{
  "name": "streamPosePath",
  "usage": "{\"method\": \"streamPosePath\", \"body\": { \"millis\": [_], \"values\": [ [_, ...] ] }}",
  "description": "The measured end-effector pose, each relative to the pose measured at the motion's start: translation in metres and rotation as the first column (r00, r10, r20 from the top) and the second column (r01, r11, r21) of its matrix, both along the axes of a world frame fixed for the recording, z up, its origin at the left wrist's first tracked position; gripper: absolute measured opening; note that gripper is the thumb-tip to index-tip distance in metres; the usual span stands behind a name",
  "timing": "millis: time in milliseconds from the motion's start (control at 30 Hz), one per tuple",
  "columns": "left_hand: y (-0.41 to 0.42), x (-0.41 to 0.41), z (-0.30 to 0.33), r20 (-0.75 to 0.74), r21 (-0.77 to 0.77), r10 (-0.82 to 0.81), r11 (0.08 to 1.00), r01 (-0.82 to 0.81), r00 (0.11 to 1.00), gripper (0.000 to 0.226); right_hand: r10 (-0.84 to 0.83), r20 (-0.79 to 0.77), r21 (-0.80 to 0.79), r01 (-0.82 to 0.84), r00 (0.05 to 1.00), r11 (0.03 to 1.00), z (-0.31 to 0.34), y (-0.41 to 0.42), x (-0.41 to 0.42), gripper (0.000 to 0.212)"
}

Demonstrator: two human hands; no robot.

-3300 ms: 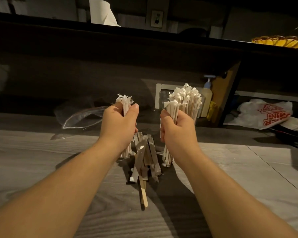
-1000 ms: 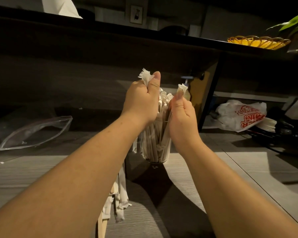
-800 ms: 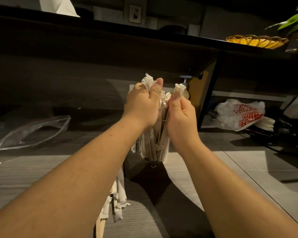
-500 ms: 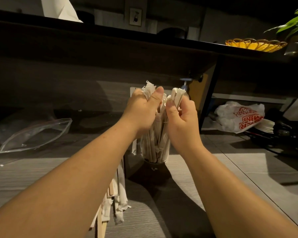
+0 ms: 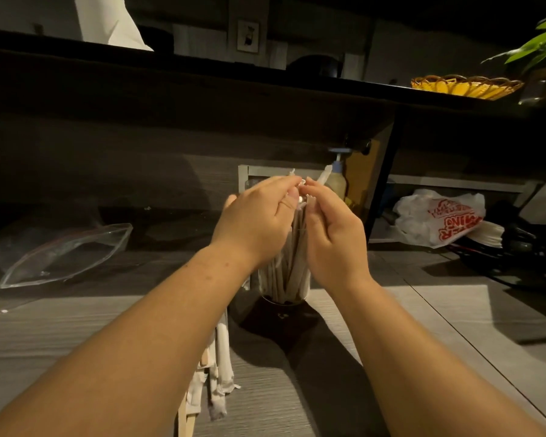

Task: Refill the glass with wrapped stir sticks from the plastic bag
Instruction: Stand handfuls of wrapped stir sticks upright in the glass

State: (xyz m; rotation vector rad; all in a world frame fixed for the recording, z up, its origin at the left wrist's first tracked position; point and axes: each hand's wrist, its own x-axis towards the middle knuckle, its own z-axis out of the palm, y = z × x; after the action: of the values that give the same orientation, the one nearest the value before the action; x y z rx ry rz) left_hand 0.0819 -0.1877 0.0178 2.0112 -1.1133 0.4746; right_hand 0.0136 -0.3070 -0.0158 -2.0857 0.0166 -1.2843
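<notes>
Both hands, left hand (image 5: 259, 222) and right hand (image 5: 334, 234), fingers loosely apart, settled wrapped stir sticks (image 5: 289, 266) in the glass (image 5: 284, 293); next, the leftover sticks (image 5: 218, 367) at seven o'clock.

A yellow wicker basket (image 5: 467, 86) sits above a printed white bag (image 5: 438, 220).
</notes>
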Motion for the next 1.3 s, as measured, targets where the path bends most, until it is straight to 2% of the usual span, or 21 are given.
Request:
{"method": "streamPosePath", "body": {
  "millis": [167,300,467,633,733,800,867,933,1067,1167,1233,1300],
  "values": [
    [-0.001,-0.002,-0.008,0.046,0.064,0.004,0.998,-0.007,0.999,0.056,0.002,0.04,-0.04,-0.001,0.999,0.999,-0.005,-0.001,0.002,0.037],
    [-0.002,-0.004,-0.013,-0.029,-0.039,-0.039,0.999,0.038,0.999,0.051,-0.024,0.033,-0.058,0.026,0.999,0.998,-0.006,0.001,0.003,0.039],
    [-0.003,-0.002,-0.011,-0.094,-0.064,-0.054,0.997,0.048,0.994,0.053,0.012,-0.042,0.126,-0.006,0.999,0.992,-0.013,0.002,0.001,0.048],
    [0.009,-0.004,-0.013,-0.128,-0.14,-0.078,0.988,0.06,0.989,0.053,0.035,-0.073,0.175,-0.022,0.997,0.984,-0.013,-0.001,-0.001,0.045],
    [0.027,-0.002,-0.019,-0.19,-0.175,-0.024,0.984,-0.01,0.982,0.044,0.002,-0.074,0.197,0.012,0.997,0.98,-0.01,0.0,-0.004,0.04],
    [0.041,-0.001,-0.024,-0.231,-0.166,0.007,0.985,-0.047,0.973,0.031,-0.043,-0.081,0.248,0.062,0.996,0.967,-0.008,0.004,-0.008,0.045],
    [0.059,-0.002,-0.03,-0.285,-0.131,0.035,0.988,-0.075,0.958,0.02,-0.112,-0.077,0.281,0.129,0.991,0.951,-0.006,0.01,-0.015,0.042],
    [0.076,-0.007,-0.04,-0.323,-0.068,0.076,0.992,-0.103,0.943,0.023,-0.162,-0.088,0.261,0.18,0.983,0.949,-0.007,0.021,-0.026,0.028],
    [0.1,-0.016,-0.053,-0.379,-0.019,0.224,0.968,-0.249,0.898,0.022,-0.09,-0.177,0.262,0.135,0.98,0.956,-0.012,0.048,-0.045,0.011],
    [0.112,-0.022,-0.058,-0.422,0.066,0.314,0.946,-0.317,0.851,0.011,-0.056,-0.276,0.153,0.102,0.96,0.983,-0.019,0.072,-0.051,0.019],
    [0.115,-0.023,-0.059,-0.422,0.211,0.365,0.93,-0.302,0.83,0.03,-0.054,-0.387,0.035,0.073,0.921,0.997,-0.025,0.082,-0.049,0.018],
    [0.118,-0.022,-0.06,-0.369,0.396,0.422,0.877,-0.271,0.828,0.062,-0.078,-0.526,-0.097,0.031,0.847,0.995,-0.03,0.091,-0.042,0.032]
  ]
}}
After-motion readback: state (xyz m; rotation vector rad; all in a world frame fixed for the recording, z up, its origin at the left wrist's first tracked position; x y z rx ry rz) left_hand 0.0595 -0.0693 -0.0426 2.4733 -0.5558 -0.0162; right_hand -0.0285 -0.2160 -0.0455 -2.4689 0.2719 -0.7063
